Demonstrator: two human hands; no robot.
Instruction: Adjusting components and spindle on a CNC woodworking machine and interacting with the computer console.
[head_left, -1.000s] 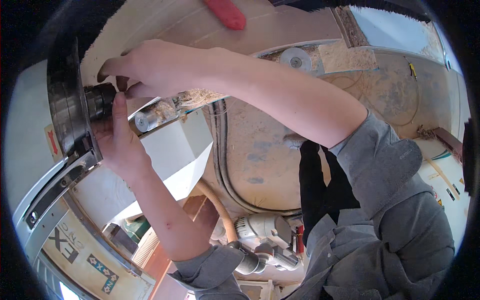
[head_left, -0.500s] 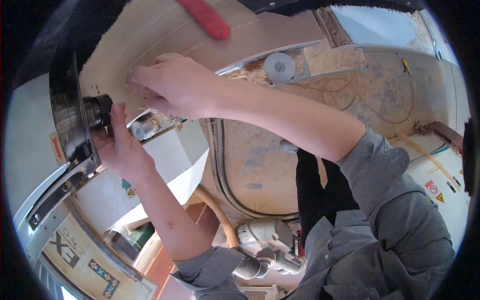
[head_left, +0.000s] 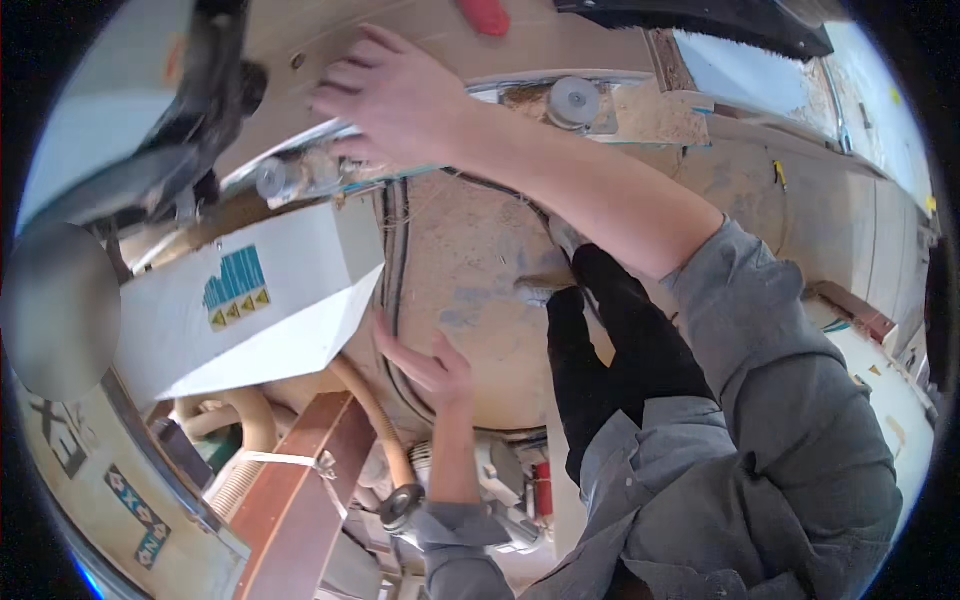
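My left hand (head_left: 432, 372) hangs in the air above the floor, beside the white box-shaped housing (head_left: 290, 290) with yellow warning signs. Its thumb and fingers are apart, with nothing in them. My right hand (head_left: 395, 98) reaches over the edge of a pale brown board (head_left: 290, 95), fingers spread and slightly bent. I see nothing held in it; whether its fingertips touch the board, I cannot tell. To its left is the dark machine head (head_left: 205, 110), smeared by motion. A round metal disc (head_left: 272, 180) sits below the board's edge, left of my right hand.
Another round metal disc (head_left: 574, 102) stands on the dusty machine bed. A red strip (head_left: 483, 14) lies on the board. Black hoses (head_left: 395, 240) run over the sawdust-covered floor. Lower down are a tan corrugated hose (head_left: 378, 425) and a reddish-brown beam (head_left: 300, 480).
My left hand has let go of the black cylindrical part on the machine head and dropped down and right. My right hand has spread its fingers and moved up and right. The view has shifted.
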